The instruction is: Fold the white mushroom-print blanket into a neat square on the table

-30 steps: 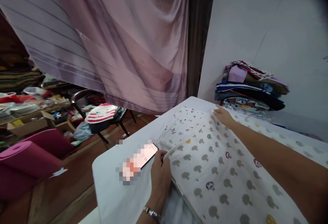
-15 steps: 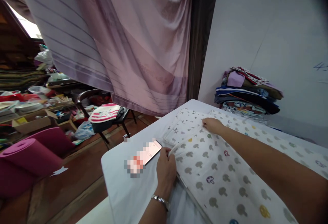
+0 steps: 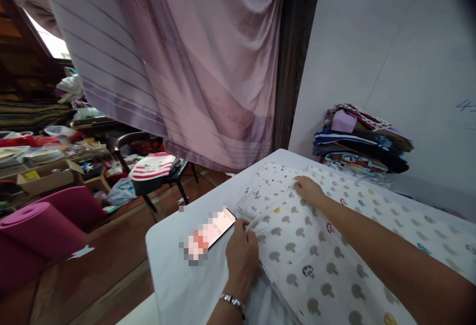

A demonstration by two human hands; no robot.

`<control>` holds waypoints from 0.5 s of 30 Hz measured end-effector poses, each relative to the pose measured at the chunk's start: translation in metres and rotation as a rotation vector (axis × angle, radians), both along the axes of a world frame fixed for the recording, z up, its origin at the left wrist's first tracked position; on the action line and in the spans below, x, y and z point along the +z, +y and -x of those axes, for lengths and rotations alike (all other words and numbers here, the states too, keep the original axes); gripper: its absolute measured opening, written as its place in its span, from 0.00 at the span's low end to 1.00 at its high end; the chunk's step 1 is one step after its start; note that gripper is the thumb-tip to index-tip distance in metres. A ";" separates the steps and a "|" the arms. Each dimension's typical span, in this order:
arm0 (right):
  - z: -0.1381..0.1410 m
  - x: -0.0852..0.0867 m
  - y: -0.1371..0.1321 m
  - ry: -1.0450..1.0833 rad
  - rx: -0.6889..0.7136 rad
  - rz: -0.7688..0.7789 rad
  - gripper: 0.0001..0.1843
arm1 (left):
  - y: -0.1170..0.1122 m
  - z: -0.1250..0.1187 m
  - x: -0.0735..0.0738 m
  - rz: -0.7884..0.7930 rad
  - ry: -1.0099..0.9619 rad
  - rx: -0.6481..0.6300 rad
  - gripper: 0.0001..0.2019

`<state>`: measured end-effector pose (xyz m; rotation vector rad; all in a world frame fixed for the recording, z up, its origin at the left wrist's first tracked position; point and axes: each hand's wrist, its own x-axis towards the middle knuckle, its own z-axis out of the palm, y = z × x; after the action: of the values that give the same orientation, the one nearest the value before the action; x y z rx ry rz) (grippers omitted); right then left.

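A white cloth with grey mushroom prints (image 3: 297,245) lies folded in layers on the white-covered table. My left hand (image 3: 241,250), with a silver bracelet at the wrist, is closed on the near left corner of the upper fold. My right hand (image 3: 308,190) pinches the same fold at its far corner; its fingertips are partly hidden. Under and beyond this fold shows a layer with small dark prints (image 3: 269,181). More of the mushroom-printed cloth stretches away to the right of my right forearm. Just left of my left hand lies a phone (image 3: 219,228), its screen lit and partly blurred out.
A stack of folded clothes (image 3: 362,136) stands by the wall past the table's far side. Purple-pink curtains (image 3: 223,67) hang behind the table. To the left are a chair (image 3: 156,174) with a striped cloth item, a rolled pink mat (image 3: 37,231) and cluttered boxes.
The view has shifted slightly, so the scene sits a little lower. Both hands stay at the cloth's fold, with the left fingers slightly shifted at the corner.
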<state>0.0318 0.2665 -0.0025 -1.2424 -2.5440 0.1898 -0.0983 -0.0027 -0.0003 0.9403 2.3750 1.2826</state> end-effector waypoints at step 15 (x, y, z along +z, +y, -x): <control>-0.027 -0.005 0.048 0.014 -0.197 0.042 0.16 | -0.004 -0.009 0.013 0.058 0.078 -0.052 0.10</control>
<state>0.0588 0.3148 -0.0073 -1.4916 -2.3976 0.2075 -0.0891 -0.0070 0.0130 1.0456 2.4154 1.1725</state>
